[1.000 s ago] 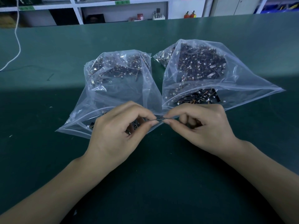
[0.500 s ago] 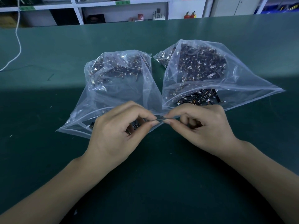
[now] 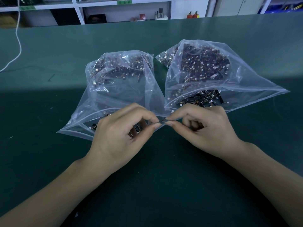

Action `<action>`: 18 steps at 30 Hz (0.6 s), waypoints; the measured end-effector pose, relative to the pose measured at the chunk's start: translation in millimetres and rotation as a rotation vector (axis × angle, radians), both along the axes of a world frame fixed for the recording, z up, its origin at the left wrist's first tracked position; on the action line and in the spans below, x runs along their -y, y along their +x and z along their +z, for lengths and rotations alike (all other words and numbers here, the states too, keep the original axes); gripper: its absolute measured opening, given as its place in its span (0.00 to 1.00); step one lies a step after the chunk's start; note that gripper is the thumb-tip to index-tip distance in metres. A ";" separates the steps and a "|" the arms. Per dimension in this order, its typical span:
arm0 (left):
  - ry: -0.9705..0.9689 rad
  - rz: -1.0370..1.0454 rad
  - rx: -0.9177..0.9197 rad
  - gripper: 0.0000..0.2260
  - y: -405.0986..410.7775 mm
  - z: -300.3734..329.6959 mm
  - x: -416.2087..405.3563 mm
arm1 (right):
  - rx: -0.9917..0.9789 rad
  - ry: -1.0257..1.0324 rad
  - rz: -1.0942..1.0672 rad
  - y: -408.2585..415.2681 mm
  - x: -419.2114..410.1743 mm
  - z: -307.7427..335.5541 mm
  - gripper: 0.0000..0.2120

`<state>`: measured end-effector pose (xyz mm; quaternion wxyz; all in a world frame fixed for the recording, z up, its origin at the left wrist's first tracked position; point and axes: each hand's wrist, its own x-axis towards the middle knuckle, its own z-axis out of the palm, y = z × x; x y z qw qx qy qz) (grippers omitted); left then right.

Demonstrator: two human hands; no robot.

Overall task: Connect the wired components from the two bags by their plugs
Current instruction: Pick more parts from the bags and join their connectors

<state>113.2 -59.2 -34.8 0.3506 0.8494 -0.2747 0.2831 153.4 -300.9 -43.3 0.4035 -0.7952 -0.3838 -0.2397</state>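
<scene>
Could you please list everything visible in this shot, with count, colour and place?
plastic bags: two, clear, side by side mid-table, mouths open toward the person.
wired components: many, uncountable, dark with white plugs, heaped inside both bags.
small wired part: one or two, too small to tell, pinched between both hands' fingertips.
table: one, dark green, fills the foreground.
cable: one, white, far left on the table.
shelving: white, behind the table, holding small items.
left hand: one, near the left bag's mouth.
right hand: one, near the right bag's mouth.
</scene>
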 end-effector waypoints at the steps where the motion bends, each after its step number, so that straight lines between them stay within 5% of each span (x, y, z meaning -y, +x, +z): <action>1: 0.008 -0.008 -0.005 0.04 0.4 0.1 -0.9 | -0.004 -0.009 0.003 -0.1 0.4 0.3 0.04; 10: 0.019 0.097 0.023 0.10 0.7 -0.4 -2.3 | -0.076 -0.091 -0.039 6.5 8.3 1.5 0.04; 14: 0.082 0.132 0.026 0.19 4.1 1.0 -8.6 | -0.103 -0.117 -0.167 19.4 21.9 2.5 0.04; 18: 0.207 0.122 -0.042 0.16 9.2 0.9 -11.3 | -0.145 -0.122 -0.322 29.6 32.6 -1.3 0.04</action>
